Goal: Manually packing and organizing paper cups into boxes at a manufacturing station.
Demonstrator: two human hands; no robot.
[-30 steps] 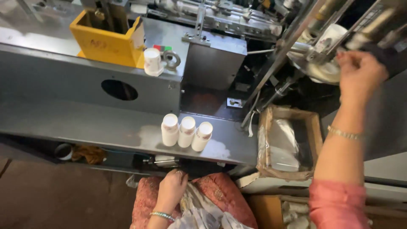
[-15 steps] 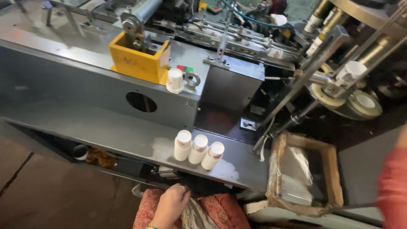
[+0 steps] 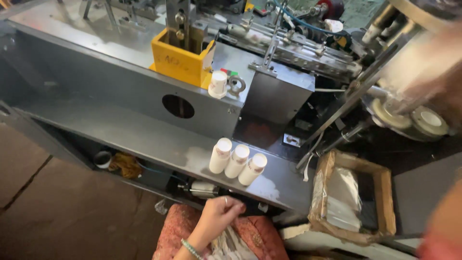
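Observation:
My left hand point(image 3: 217, 215) is low in the middle, fingers curled in, just under the front edge of the grey metal shelf point(image 3: 144, 139) and above a clear plastic bag point(image 3: 226, 245) on my lap. Nothing shows inside its fingers. Three short stacks of white paper cups point(image 3: 237, 161) lie side by side on the shelf a little beyond that hand. My right hand point(image 3: 445, 84) is a blur at the upper right by the machine's round cup holders point(image 3: 426, 123), closed around a blurred white stack of paper cups point(image 3: 414, 60).
A yellow box point(image 3: 180, 65) sits on the machine top, with one more white cup stack point(image 3: 217, 84) beside it. A cardboard box with a plastic liner point(image 3: 353, 197) stands on the right. The grey panel has a round hole point(image 3: 178, 106). Red patterned cloth point(image 3: 175, 231) covers my lap.
The view has swung left and closer. My right hand has come away from the round cup holders with a white stack in it. My left hand has curled up toward the shelf edge.

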